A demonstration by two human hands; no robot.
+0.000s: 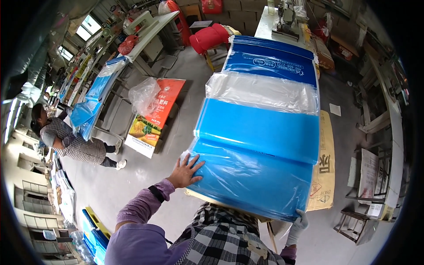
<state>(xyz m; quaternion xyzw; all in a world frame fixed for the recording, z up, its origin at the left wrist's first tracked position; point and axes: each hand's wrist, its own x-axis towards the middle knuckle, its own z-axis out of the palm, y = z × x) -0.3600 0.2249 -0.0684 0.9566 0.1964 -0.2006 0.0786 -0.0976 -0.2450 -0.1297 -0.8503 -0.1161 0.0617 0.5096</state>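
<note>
A tall stack of blue plastic sacks (pixel 258 132) with clear liner film (pixel 265 92) lies on a table in front of me. My left hand (pixel 185 171) is bare, fingers spread, pressed flat against the stack's near left side. My right hand (pixel 299 223) wears a white glove and sits at the stack's near right corner, fingers curled at the edge of the sacks and the film; the grip itself is partly hidden.
A brown woven sack (pixel 324 163) lies under the stack on the right. A red and yellow printed bag (pixel 154 117) leans on the floor at left. A seated person (pixel 75 143) works beside another blue stack (pixel 95 99). Sewing machines (pixel 287 17) stand behind. Wooden racks (pixel 371 176) line the right.
</note>
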